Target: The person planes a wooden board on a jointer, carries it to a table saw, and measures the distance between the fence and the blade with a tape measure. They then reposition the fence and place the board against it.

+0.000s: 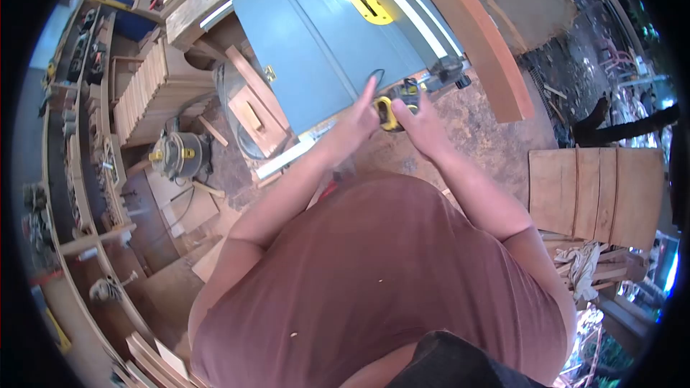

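Both hands met at the near edge of the blue-grey saw top (323,43), sharing a yellow tape measure (388,113) just above it. The right hand (422,126) was wrapped round the case, probably to steady it. The left hand (358,121) pinched its other side, with one finger stretched out straight towards the saw top (likely guiding the blade, though no blade showed). A long plank (478,36) lay beside them, apart from both hands.
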Demonstrator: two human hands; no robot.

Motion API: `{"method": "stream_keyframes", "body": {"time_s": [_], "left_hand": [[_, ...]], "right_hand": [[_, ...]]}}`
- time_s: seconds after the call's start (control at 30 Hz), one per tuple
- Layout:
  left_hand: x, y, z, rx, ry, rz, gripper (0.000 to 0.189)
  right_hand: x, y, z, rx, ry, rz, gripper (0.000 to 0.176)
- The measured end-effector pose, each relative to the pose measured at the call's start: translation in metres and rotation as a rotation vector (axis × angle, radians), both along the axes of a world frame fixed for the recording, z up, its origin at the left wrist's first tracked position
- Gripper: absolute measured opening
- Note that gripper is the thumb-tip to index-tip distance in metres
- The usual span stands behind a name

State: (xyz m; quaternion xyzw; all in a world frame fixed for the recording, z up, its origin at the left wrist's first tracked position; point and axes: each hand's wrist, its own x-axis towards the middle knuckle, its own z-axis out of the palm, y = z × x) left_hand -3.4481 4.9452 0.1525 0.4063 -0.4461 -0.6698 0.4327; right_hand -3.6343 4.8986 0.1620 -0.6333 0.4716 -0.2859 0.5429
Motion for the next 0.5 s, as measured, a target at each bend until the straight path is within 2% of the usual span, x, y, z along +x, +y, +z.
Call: {"method": "stream_keyframes", "body": {"time_s": [0.03, 0.07, 0.1, 0.13, 0.2, 0.23, 0.27, 0.3, 0.37, 0.43, 0.5], "left_hand": [[0.016, -0.001, -0.006, -0.343, -0.536, 0.021, 0.112], [0.021, -0.003, -0.006, -0.438, -0.781, 0.100, 0.114], [0.032, -0.008, -0.002, -0.451, -0.776, 0.089, 0.114], [0.045, -0.014, 0.005, -0.308, -0.641, 0.095, 0.105], [0.066, -0.018, 0.016, -0.091, -0.447, 0.066, 0.081], [0.074, -0.019, 0.019, -0.095, -0.447, 0.046, 0.081], [0.080, -0.019, 0.022, -0.106, -0.560, -0.062, 0.078], [0.086, -0.020, 0.024, -0.113, -0.675, -0.170, 0.075], [0.092, -0.021, 0.001, -0.154, -0.728, -0.192, 0.067], [0.094, -0.026, -0.003, -0.051, -0.690, -0.190, 0.060], [0.098, -0.031, 0.003, -0.057, -0.725, -0.223, 0.053]], "right_hand": [[0.021, 0.001, -0.007, 0.004, 0.005, -0.018, 0.072], [0.042, 0.002, -0.011, 0.196, -0.032, 0.000, 0.073], [0.056, -0.003, -0.010, 0.377, -0.074, 0.019, 0.074], [0.062, -0.011, -0.008, 0.370, -0.080, 0.001, 0.074], [0.064, -0.022, -0.009, 0.319, 0.096, 0.234, 0.058], [0.066, -0.027, -0.010, 0.289, 0.188, 0.357, 0.052], [0.073, -0.021, -0.017, 0.179, -0.073, 0.234, 0.030], [0.076, -0.024, -0.020, 0.177, -0.076, 0.224, 0.030], [0.076, -0.030, -0.021, 0.411, -0.117, 0.208, 0.020], [0.076, -0.035, -0.019, 0.355, -0.038, 0.194, 0.017], [0.073, -0.039, -0.012, 0.214, 0.079, 0.222, 0.013]]}}
